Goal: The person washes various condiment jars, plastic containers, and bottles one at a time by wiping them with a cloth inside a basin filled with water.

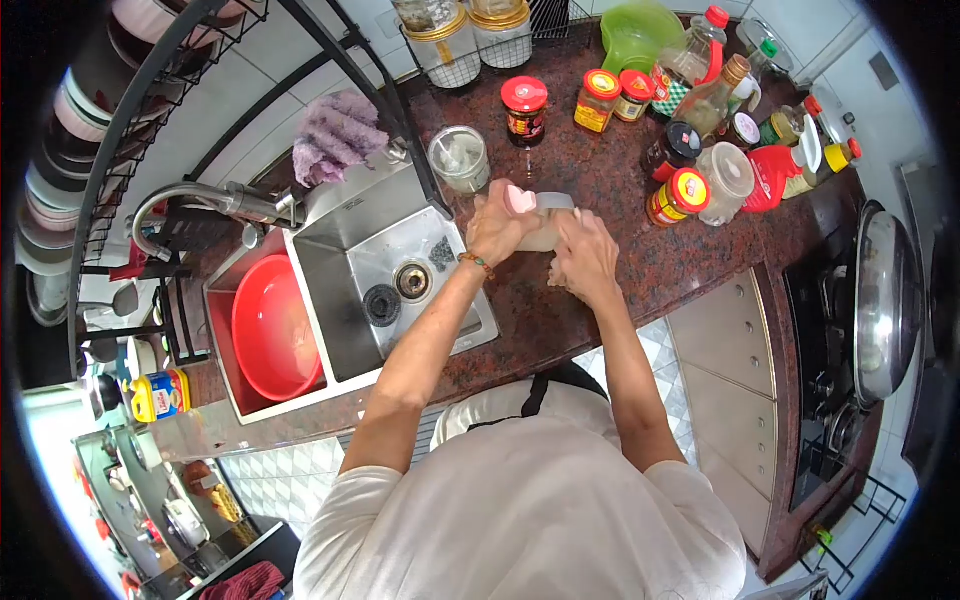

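My left hand (pixel 495 222) is closed around a small pink object (pixel 520 199) over the red-brown counter (pixel 540 330). Beside it, my right hand (pixel 587 258) has its fingers wrapped on the right side of a translucent jar or cup (pixel 543 233), which stands between both hands. The fingers hide part of this container, and its contents cannot be made out. Just behind my left hand stands an open glass jar (pixel 459 158) with something whitish inside. A red-lidded jar (pixel 525 112) is farther back.
Left of my hands is a steel sink (pixel 345 260) with a faucet (pixel 225 203) and a red basin (pixel 277 328). Sauce jars (pixel 678 196) and bottles (pixel 708 100) crowd the back right, near a green bowl (pixel 640 38). A stove (pixel 820 350) is far right.
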The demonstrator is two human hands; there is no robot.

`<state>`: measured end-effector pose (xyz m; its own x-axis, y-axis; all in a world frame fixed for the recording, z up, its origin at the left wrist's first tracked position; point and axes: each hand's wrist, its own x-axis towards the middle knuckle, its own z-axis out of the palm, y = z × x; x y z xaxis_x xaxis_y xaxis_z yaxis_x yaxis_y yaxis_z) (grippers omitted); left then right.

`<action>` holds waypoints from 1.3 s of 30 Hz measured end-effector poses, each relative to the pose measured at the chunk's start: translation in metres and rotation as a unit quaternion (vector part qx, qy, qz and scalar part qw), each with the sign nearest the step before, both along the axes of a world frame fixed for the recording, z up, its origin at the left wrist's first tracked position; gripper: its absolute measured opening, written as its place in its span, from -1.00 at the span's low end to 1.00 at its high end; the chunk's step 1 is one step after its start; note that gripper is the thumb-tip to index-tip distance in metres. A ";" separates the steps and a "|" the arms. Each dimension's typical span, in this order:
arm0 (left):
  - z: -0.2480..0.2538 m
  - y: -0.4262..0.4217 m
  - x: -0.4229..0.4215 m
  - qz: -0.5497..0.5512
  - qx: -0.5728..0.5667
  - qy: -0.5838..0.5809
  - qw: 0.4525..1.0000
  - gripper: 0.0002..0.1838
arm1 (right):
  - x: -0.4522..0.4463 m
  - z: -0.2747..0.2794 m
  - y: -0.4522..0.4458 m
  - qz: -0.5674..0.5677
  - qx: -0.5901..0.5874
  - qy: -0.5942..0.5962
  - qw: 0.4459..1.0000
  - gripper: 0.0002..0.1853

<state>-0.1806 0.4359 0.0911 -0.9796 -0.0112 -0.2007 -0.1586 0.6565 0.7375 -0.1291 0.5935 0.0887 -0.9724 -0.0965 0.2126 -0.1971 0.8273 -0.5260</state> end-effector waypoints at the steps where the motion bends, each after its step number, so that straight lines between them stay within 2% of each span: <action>1: -0.001 0.001 0.003 -0.011 -0.003 0.005 1.000 -0.22 | -0.005 -0.003 -0.003 -0.017 0.033 -0.008 0.999 -0.68; 4: 0.014 0.007 0.008 0.017 -0.034 -0.005 0.999 -0.21 | -0.003 -0.008 -0.010 -0.048 0.044 -0.054 0.996 -0.68; 7: 0.010 0.006 0.009 0.041 -0.006 0.007 0.999 -0.21 | 0.016 -0.023 -0.004 -0.041 0.040 -0.073 0.996 -0.65; 10: 0.006 -0.002 0.009 0.038 0.026 -0.011 0.999 -0.23 | 0.025 -0.040 0.010 -0.019 -0.039 -0.035 0.998 -0.63; 11: 0.004 -0.002 0.013 0.055 0.053 -0.012 0.997 -0.25 | 0.020 -0.047 0.010 -0.072 -0.090 -0.038 0.993 -0.67; 14: -0.035 -0.002 0.015 0.068 0.190 -0.039 0.979 -0.27 | 0.014 -0.021 -0.015 -0.028 -0.130 0.133 0.982 -0.76; 15: -0.037 -0.004 0.019 0.082 0.182 -0.038 0.979 -0.30 | 0.017 -0.037 -0.016 -0.039 -0.124 0.159 0.979 -0.79; 18: -0.018 -0.020 0.037 0.111 0.327 -0.036 0.938 -0.34 | 0.034 -0.038 0.006 0.081 -0.036 0.094 0.992 -0.74; 19: -0.014 -0.024 0.042 0.125 0.331 -0.015 0.935 -0.40 | 0.036 -0.035 0.002 0.061 -0.075 0.093 0.991 -0.74; 22: -0.009 -0.031 0.050 0.126 0.255 0.021 0.958 -0.43 | 0.025 -0.010 -0.003 0.008 -0.178 0.098 0.979 -0.72; 23: -0.005 -0.031 0.053 0.135 0.258 -0.005 0.957 -0.44 | 0.016 -0.017 -0.009 0.057 -0.160 0.165 0.972 -0.73; 26: -0.032 -0.039 0.058 0.140 0.317 0.048 0.937 -0.43 | 0.021 -0.033 -0.009 0.085 -0.103 0.111 0.985 -0.74; 28: -0.014 -0.050 0.068 0.166 0.310 0.019 0.936 -0.43 | 0.028 -0.030 -0.005 0.081 -0.076 0.067 0.992 -0.73; 30: -0.011 -0.057 0.070 0.183 0.310 -0.001 0.933 -0.41 | 0.025 -0.033 0.009 0.056 -0.095 0.069 0.992 -0.70; 31: -0.018 -0.059 0.074 0.191 0.311 -0.012 0.931 -0.39 | 0.027 -0.006 -0.001 0.054 -0.086 0.083 0.991 -0.70; 32: -0.022 -0.061 0.075 0.196 0.313 -0.019 0.929 -0.37 | 0.022 -0.006 -0.013 0.085 -0.099 0.125 0.983 -0.72; 34: -0.025 -0.059 0.079 0.175 0.225 0.002 0.958 -0.31 | 0.010 -0.005 -0.031 0.150 -0.128 0.213 0.957 -0.74; 35: -0.025 -0.061 0.083 0.167 0.179 0.012 0.969 -0.28 | 0.015 -0.030 -0.029 0.144 -0.108 0.159 0.971 -0.77; 38: 0.020 -0.075 0.096 0.159 0.037 0.019 0.986 -0.20 | 0.018 -0.031 -0.004 0.130 0.015 0.133 0.982 -0.74; 39: 0.022 -0.082 0.100 0.144 0.010 0.059 0.988 -0.17 | 0.015 -0.029 -0.005 0.129 0.058 0.124 0.982 -0.73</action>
